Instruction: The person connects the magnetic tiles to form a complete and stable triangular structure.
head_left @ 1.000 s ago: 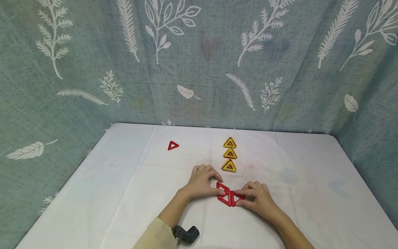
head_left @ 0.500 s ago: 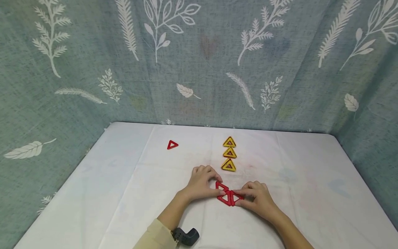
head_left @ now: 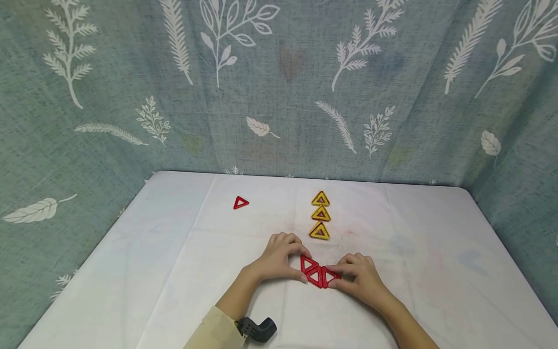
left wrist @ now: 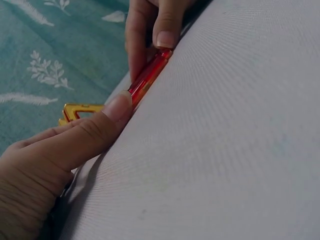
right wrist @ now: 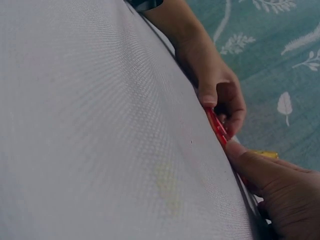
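Note:
Three red triangular magnetic tiles lie edge to edge on the white table, between the two hands. My left hand point(head_left: 276, 259) holds the left part of the group, index finger at the top of the upper-left red tile point(head_left: 307, 264) and thumb at the lower-left edge, beside the middle red tile point(head_left: 315, 277). From the other side, my right hand point(head_left: 359, 277) pinches the right red tile point(head_left: 330, 277) between thumb and index finger. In the left wrist view, the red tiles point(left wrist: 152, 75) show edge-on, low against the cloth.
Three yellow triangular tiles point(head_left: 320, 213) with reddish centres stand in a column beyond the hands. A single red triangular tile point(head_left: 240, 202) lies at the back left. White cloth covers the table point(head_left: 436, 252), and a leaf-patterned curtain point(head_left: 270, 87) hangs behind it.
My left thumb has slid off the top of the tiles to their lower-left edge. The upper-left tile now sits flush along the middle one. My right hand keeps its hold.

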The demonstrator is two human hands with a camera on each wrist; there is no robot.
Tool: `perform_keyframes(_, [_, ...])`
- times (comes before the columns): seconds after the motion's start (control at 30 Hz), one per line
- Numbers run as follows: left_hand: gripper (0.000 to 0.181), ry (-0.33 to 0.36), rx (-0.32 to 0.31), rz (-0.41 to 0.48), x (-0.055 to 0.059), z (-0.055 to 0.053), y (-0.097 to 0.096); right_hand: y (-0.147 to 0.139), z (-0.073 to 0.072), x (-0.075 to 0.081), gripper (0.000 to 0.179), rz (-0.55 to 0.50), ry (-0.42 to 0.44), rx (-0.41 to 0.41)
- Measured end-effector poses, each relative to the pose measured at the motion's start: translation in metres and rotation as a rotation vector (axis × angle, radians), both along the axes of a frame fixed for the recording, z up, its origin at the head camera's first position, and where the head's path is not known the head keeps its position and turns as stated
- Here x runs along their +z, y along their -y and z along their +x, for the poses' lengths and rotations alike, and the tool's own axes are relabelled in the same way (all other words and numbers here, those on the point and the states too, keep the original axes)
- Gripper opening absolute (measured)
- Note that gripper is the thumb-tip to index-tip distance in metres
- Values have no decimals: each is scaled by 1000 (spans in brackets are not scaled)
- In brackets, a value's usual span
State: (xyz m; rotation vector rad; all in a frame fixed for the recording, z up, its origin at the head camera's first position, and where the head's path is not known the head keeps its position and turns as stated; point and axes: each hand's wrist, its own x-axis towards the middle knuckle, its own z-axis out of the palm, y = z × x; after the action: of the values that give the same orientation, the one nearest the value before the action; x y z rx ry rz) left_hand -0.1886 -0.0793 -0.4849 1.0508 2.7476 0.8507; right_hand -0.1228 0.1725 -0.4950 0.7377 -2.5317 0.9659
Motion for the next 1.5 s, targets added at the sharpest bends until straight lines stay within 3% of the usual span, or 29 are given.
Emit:
perform_keyframes(0.33, [56,-15,-2,23,0,-1,5,-1,1,1,34,4,31,-6])
perform_keyframes(0.67, [52,-38,97,41,-2,-6,34,3,1,2,35,10,48,-9])
perform_keyframes(1.0, [46,-17,148,50,-4,-10,42,1,1,1,35,-3,39,-1])
perform_keyframes(1.27, [48,-72,258,40,-6,-19,66,0,1,-1,35,-7,38,-3])
perform_keyframes(1.5, [51,-76,371,39,-7,-24,93,0,0,-2,35,-14,21,5])
